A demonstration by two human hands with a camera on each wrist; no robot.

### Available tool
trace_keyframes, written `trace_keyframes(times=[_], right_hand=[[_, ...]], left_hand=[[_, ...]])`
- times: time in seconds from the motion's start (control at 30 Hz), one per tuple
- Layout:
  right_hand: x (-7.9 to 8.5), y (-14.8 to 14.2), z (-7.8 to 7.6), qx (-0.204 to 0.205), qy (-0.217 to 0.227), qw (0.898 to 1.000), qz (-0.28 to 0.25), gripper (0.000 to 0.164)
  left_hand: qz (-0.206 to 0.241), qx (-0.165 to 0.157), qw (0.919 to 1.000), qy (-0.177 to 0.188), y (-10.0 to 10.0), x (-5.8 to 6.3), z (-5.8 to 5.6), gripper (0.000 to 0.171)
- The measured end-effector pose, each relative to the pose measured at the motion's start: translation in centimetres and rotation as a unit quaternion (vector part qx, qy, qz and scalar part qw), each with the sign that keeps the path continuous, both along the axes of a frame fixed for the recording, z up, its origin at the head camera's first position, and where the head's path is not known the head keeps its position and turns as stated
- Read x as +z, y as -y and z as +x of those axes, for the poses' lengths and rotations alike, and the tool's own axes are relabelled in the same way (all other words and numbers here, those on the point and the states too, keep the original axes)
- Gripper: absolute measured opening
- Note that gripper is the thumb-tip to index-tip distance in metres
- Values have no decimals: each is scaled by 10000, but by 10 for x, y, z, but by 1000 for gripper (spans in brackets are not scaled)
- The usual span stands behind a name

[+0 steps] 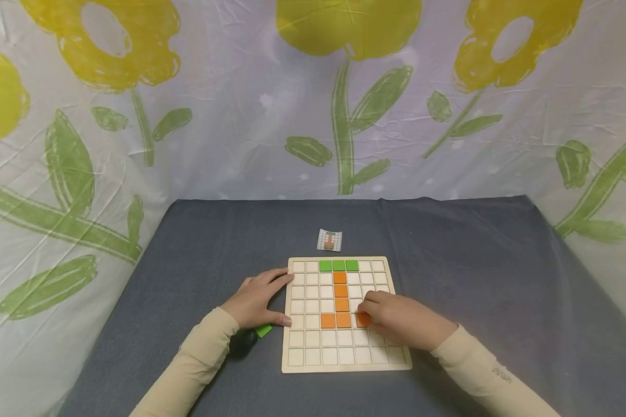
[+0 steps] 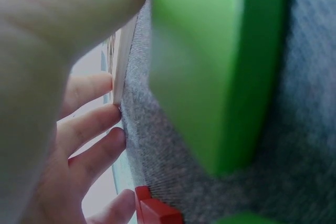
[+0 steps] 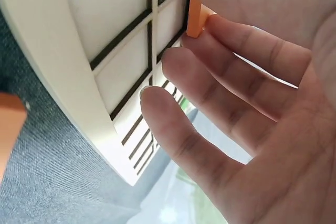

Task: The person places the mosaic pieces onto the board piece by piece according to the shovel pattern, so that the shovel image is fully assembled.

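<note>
A square wooden grid board [image 1: 299,359] lies on the dark cloth. Three green tiles [image 1: 339,266] fill cells in its far row, and below them a column of orange tiles [image 1: 341,291] runs down, with another orange tile [image 1: 328,321] left of its lowest one. My right hand [image 1: 404,318] pinches an orange square tile [image 3: 195,17] at the board, right of that column. My left hand [image 1: 255,301] touches the board's left edge with spread fingers and thumb, and holds nothing visible. Beside its wrist lies a green tile [image 1: 263,330], partly hidden.
Behind the board lies a small card [image 1: 329,240] printed with a coloured grid pattern. Red pieces [image 2: 159,212] and a large-looking green piece [image 2: 205,66] are on the cloth near the left hand. Another orange piece [image 3: 9,124] is near the board's right side. A flower-printed curtain [image 1: 229,127] surrounds the table.
</note>
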State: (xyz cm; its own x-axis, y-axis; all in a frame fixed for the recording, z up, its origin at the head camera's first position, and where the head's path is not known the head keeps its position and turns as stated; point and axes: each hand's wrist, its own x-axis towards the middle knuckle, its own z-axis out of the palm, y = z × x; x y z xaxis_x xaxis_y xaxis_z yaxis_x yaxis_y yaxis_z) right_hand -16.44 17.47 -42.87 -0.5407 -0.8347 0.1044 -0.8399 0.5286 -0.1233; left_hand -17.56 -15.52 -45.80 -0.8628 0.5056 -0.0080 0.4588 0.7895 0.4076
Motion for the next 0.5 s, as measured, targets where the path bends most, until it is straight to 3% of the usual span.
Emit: trace_keyframes(times=[0.5], right_hand=[[-2, 3, -3, 185, -238, 9995, -76, 22]], left_hand=[[7, -5, 10000, 65, 0, 1, 0, 93]])
